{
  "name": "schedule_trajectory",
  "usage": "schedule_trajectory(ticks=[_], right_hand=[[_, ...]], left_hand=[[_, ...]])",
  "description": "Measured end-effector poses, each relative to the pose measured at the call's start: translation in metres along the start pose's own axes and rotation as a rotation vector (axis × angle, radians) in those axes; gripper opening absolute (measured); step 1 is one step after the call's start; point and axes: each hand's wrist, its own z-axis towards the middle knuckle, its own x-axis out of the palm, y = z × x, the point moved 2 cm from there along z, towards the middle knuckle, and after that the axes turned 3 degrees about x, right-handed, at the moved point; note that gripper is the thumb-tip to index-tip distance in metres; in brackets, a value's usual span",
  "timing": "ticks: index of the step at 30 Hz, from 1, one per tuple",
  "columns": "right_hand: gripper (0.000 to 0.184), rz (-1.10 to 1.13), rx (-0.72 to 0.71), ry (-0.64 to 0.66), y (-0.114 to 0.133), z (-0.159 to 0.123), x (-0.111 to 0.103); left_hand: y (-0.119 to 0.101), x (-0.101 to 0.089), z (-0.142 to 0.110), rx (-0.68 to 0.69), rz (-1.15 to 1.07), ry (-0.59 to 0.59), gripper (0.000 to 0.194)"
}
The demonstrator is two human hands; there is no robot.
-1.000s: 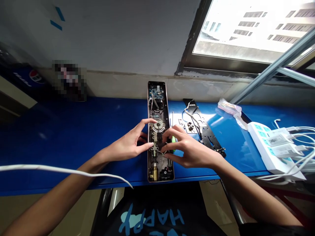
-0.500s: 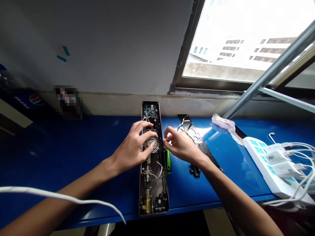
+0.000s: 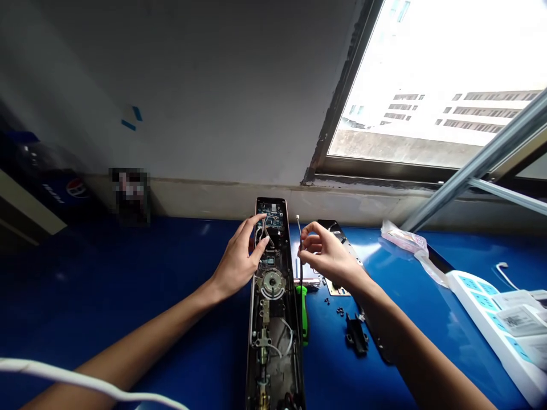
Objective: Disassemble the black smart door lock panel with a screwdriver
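Note:
A long, narrow open housing [image 3: 278, 307], apparently an electronic door lock, lies lengthwise on the blue table. Inside it are a circuit board [image 3: 273, 212] at the far end, a round metal disc [image 3: 272, 282] midway and a brass part toward me. My left hand [image 3: 241, 256] is over its upper left edge, thumb and forefinger apart beside thin wires [image 3: 265, 228]. Just right of the housing, my right hand [image 3: 322, 253] pinches a thin dark cable [image 3: 301, 272] that stands upright with a small white connector on top. A green-handled tool [image 3: 304, 316] lies along the housing's right side.
Right of the housing lie a small black bracket [image 3: 356, 335], several tiny screws [image 3: 340, 311] and a long black plate [image 3: 380, 336], partly behind my right arm. Farther right are a plastic packet [image 3: 404, 238] and a white power strip [image 3: 491, 324]. A white cable [image 3: 85, 376] crosses my left forearm.
My left hand has shifted from over the round disc toward the circuit-board end. My right hand has lifted the thin cable upright. The camera view has tilted up.

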Motion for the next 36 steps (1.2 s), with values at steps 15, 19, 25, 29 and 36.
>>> schedule_trajectory(ticks=[15, 19, 25, 29, 36], right_hand=[[0.015, 0.187, -0.205, -0.043, 0.009, -0.022, 0.007], [0.022, 0.235, -0.211, -0.043, 0.012, -0.027, 0.009], [0.02, 0.292, -0.14, -0.07, 0.018, -0.027, 0.013], [0.014, 0.22, -0.107, -0.06, 0.024, -0.025, 0.015], [0.004, 0.13, -0.12, -0.092, 0.033, -0.02, 0.018]], left_hand=[[-0.023, -0.006, -0.029, -0.03, -0.081, 0.088, 0.051], [-0.031, -0.007, -0.037, -0.028, 0.021, 0.063, 0.048], [-0.029, -0.009, -0.029, -0.016, 0.07, 0.089, 0.058], [-0.031, -0.011, -0.009, -0.008, 0.162, 0.071, 0.054], [-0.031, -0.007, 0.02, 0.063, 0.285, 0.041, 0.031]])
